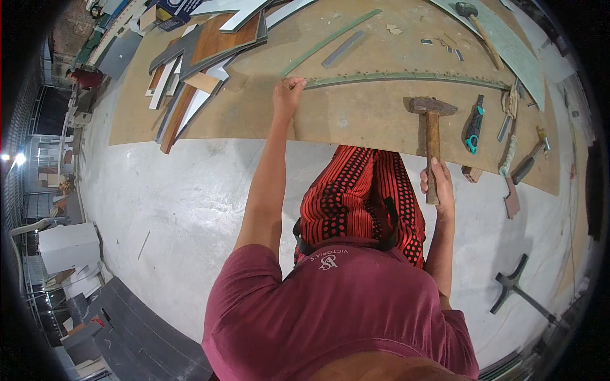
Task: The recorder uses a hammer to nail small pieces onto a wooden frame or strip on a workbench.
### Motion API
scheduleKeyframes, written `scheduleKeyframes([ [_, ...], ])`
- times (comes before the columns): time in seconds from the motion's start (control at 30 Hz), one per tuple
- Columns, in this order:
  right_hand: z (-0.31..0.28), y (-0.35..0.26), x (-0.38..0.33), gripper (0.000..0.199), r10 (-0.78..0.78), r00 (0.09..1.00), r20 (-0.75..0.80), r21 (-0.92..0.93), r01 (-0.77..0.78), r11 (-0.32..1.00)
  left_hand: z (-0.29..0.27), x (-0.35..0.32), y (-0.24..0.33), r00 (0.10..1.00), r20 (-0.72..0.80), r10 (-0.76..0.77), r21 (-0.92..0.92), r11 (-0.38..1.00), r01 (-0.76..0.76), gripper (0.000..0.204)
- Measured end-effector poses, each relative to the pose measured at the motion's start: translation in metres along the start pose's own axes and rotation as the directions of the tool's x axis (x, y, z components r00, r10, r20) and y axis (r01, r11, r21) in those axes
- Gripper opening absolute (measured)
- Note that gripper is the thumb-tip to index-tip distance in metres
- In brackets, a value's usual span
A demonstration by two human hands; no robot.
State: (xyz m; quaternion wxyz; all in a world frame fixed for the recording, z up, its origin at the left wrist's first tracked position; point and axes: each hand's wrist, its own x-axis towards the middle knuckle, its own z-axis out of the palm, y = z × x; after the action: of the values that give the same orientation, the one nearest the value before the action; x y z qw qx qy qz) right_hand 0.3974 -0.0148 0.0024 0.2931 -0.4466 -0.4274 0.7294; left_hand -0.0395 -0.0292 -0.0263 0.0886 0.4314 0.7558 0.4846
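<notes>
A long narrow green strip lies across the wooden board, with small dark points like nails along it. At its left end is my left hand, fingers pinched together; whether they grip the strip or something small is hidden. My right hand is wrapped round the wooden handle of a hammer at the board's near edge. The hammer's steel head rests on or just above the board, below the strip. A second green strip slants away beyond my left hand, beside a short grey strip.
Offcut panels are piled at the far left. On the right are a teal-and-black utility knife, a mallet, a green sheet and a wood block. A black metal stand lies on the floor.
</notes>
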Motion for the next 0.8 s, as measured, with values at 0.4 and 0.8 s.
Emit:
scheduleKeyframes([
  [0.4, 0.0, 0.0, -0.001, 0.034, 0.004, 1.0, -0.023, -0.038, -0.004, 0.999, 0.006, -0.015, 0.012, 0.986, -0.136, 0.095, 0.047, 0.995, -0.089, 0.018],
  [0.8, 0.007, -0.005, -0.004, 0.032, 0.001, 0.999, -0.033, -0.063, -0.004, 0.998, 0.008, -0.015, 0.012, 0.987, -0.118, 0.105, 0.042, 0.994, -0.101, 0.016],
])
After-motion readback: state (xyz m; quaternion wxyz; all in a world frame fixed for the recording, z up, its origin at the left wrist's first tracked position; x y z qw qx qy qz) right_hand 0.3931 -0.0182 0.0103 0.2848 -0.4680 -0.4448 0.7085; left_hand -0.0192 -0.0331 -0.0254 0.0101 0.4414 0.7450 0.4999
